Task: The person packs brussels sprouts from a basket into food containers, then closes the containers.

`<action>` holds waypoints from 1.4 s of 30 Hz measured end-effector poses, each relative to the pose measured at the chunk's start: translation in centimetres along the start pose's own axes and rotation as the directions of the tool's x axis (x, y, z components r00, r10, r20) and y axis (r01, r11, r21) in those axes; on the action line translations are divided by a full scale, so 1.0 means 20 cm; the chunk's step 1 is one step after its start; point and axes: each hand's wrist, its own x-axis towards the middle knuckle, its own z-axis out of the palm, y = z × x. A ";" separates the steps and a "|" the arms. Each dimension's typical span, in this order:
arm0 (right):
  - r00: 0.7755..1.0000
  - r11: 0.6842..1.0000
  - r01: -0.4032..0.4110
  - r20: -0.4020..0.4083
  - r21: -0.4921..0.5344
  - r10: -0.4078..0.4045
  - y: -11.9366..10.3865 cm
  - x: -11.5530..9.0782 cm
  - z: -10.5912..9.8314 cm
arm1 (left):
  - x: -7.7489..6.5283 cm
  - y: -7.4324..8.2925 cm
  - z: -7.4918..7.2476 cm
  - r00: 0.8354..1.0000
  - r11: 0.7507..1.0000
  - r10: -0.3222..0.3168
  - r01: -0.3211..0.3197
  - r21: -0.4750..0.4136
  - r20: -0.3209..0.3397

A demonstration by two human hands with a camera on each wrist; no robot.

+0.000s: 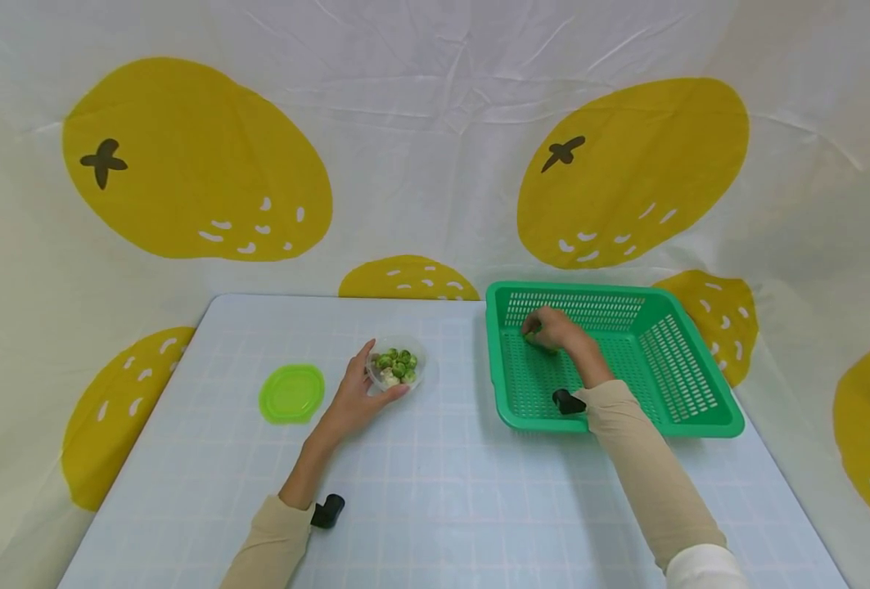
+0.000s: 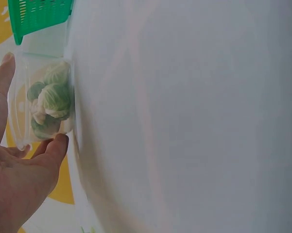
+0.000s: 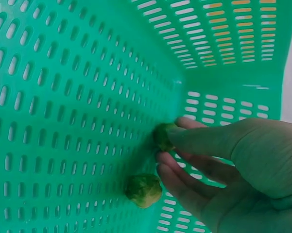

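1. Pinching a small green sprout (image 3: 163, 137), the right hand (image 1: 555, 327) is down inside the green basket (image 1: 545, 424), in its far left part.
2. That grip is almost closed. The thumb is on one side of the sprout and the fingers are on the other, with just the sprout between them.
3. A second sprout (image 3: 144, 190) lies in the basket, just beside those fingers.
4. The left hand (image 1: 357, 398) holds a round, clear bowl (image 1: 421, 370). Its thumb is on the near side and its fingers are on the left side, so it is only as wide open as the bowl.
5. A little pile of sprouts (image 1: 398, 366) sits in the bowl. Some are green and some look pale.
6. The bowl is left of the basket, with a gap between them.
7. A flat, bright green lid (image 1: 291, 394) lies on the pale table (image 1: 435, 491), left of the bowl and not touching it.
8. The basket is on the far right of the table and has lots of little holes.
9. Behind the table hangs a white cloth (image 1: 420, 164) with big yellow fruits on it.
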 end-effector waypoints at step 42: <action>0.965 0.985 0.162 -0.218 0.051 -0.147 -0.20 -0.15 -0.11 | 0.00 0.01 0.00 1.000 1.000 0.004 -0.004 -0.010 0.013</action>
